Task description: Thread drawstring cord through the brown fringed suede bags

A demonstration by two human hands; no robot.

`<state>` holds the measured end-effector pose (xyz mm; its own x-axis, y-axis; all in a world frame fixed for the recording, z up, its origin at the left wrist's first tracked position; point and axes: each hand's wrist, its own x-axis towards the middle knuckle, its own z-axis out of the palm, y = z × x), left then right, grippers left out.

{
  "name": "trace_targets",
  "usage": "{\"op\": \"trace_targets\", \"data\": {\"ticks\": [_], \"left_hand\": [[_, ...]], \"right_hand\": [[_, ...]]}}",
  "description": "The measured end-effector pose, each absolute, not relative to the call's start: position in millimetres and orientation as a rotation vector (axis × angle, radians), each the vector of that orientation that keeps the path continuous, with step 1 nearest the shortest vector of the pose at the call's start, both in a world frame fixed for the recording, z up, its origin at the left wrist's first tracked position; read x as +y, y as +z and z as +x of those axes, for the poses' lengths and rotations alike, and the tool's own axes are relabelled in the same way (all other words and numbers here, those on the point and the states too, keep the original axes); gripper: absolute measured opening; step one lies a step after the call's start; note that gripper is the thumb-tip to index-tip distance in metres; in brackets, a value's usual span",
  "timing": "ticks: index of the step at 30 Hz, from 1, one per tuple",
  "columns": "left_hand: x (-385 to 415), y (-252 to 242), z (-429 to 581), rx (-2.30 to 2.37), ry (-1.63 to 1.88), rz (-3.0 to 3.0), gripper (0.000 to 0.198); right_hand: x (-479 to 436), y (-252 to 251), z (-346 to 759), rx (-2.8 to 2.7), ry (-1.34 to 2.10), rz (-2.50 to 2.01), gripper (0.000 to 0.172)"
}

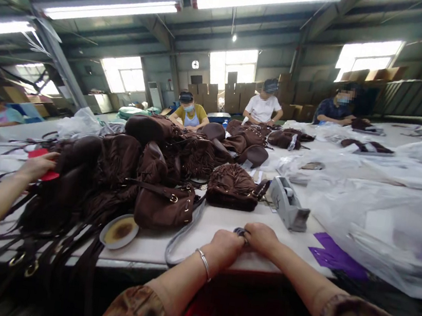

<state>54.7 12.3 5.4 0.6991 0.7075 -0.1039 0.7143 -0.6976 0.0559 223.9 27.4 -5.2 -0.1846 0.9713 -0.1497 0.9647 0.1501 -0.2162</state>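
Note:
My left hand (227,247) and my right hand (261,238) meet at the near edge of the table. Both are closed, fingers pinched on a small dark grey piece (240,232); its kind is hidden by the fingers. A grey strap (186,231) curves over the table left of my left hand and passes behind my forearm. Just beyond the hands lies a dark brown gathered bag (233,186). Another brown bag with a gold buckle (165,206) rests to the left. A grey tape dispenser (288,204) stands ahead of my right hand.
A heap of brown fringed bags (117,161) fills the left, straps hanging over the edge. There, a co-worker's hand (36,166) holds a red piece (50,174). A shallow dish (119,231) sits near the edge. Clear plastic (389,223) and purple material (338,255) lie right. Several people work opposite.

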Motion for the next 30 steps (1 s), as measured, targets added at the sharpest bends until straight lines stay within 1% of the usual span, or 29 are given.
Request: {"op": "trace_targets", "data": {"ticks": [3,6,11,12,15,18,20,24,27,30], "left_hand": [[22.1,13.3,36.9,1.114,-0.179,2.849,0.026],[21.8,14.2,36.0,1.131,-0.192,2.856,0.024],[1.4,1.9,65.7,1.291,-0.093,2.802,0.024],[-2.1,-0.1,71.3,1.325,-0.072,2.785,0.025],[-5.7,-2.4,78.3,1.366,-0.038,2.756,0.028],[0.7,0.0,68.3,1.324,-0.045,2.765,0.023],[6.7,1.7,56.9,1.304,-0.057,2.773,0.021],[10.2,-0.8,43.6,1.321,0.019,2.766,0.029],[3.7,-4.7,50.2,1.323,0.053,2.740,0.023],[-4.5,-5.9,65.1,1.373,0.053,2.698,0.019]], "right_hand": [[33.7,0.4,231.1,-2.489,0.442,-1.844,0.024],[35.5,1.7,232.9,-2.507,0.443,-1.816,0.023],[23.4,-6.9,223.1,-2.269,0.368,-2.060,0.039],[20.9,-8.6,221.0,-2.229,0.364,-2.100,0.040],[19.8,-9.9,218.6,-2.219,0.385,-2.109,0.035],[27.3,-6.7,222.2,-2.298,0.421,-2.022,0.026],[31.7,-4.5,225.5,-2.327,0.430,-1.989,0.024],[28.3,-5.2,227.3,-2.264,0.406,-2.022,0.029],[19.6,-9.9,223.9,-2.170,0.407,-2.085,0.034],[14.8,-14.2,219.1,-2.095,0.421,-2.159,0.035]]}}
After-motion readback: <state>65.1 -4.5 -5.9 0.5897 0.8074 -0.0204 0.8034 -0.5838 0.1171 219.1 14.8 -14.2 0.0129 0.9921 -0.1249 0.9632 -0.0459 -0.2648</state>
